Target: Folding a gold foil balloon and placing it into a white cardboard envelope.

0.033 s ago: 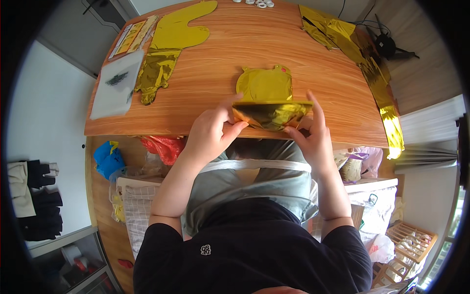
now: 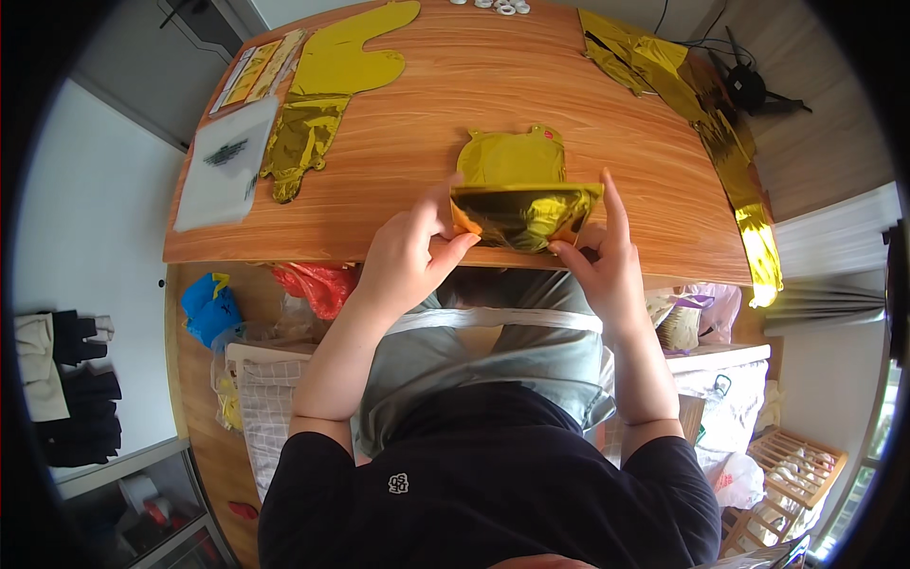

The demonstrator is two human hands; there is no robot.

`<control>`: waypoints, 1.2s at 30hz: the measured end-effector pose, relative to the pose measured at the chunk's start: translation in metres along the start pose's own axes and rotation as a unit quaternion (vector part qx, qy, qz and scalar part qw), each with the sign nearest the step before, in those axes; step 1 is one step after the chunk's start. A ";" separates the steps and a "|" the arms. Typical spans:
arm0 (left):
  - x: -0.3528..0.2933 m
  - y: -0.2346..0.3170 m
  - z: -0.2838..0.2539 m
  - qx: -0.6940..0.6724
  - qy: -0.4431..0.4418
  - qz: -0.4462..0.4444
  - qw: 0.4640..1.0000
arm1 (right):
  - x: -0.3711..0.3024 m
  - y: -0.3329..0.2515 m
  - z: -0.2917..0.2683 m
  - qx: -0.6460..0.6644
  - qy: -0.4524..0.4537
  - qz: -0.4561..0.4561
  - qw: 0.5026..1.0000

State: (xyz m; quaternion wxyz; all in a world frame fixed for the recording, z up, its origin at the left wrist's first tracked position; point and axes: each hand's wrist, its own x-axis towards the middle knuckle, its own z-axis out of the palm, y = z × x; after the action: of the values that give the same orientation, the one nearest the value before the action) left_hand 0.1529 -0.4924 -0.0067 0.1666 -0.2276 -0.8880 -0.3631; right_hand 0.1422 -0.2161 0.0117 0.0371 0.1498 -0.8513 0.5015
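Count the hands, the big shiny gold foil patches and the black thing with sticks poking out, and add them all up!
Hands: 2 (left hand, right hand)
Big gold foil patches: 3 (left foil, right foil, middle foil; whether each is one piece, I can't tell)
Black thing with sticks: 1
Total: 6

The left hand (image 2: 408, 251) and the right hand (image 2: 609, 261) hold a shiny gold foil piece (image 2: 526, 216) at its two sides, near the front edge of the wooden surface (image 2: 455, 76). Just behind lies a flat foil shape (image 2: 512, 156); whether both are joined, I cannot tell.
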 end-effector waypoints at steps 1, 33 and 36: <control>-0.002 -0.001 0.002 -0.028 0.022 -0.028 0.999 | 0.002 -0.001 0.002 0.004 0.016 0.015 1.000; -0.014 0.025 0.027 0.195 -0.043 0.116 0.973 | 0.021 -0.025 0.019 -0.093 0.055 0.089 0.990; -0.016 0.023 0.031 0.195 -0.037 0.114 0.973 | 0.022 -0.026 0.018 -0.090 0.055 0.100 0.989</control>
State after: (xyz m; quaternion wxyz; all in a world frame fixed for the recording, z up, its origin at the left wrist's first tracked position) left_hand 0.1747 -0.4601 -0.0226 0.2149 -0.3042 -0.9154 -0.1526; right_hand 0.1307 -0.2482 0.0292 0.0464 0.0322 -0.9002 0.4318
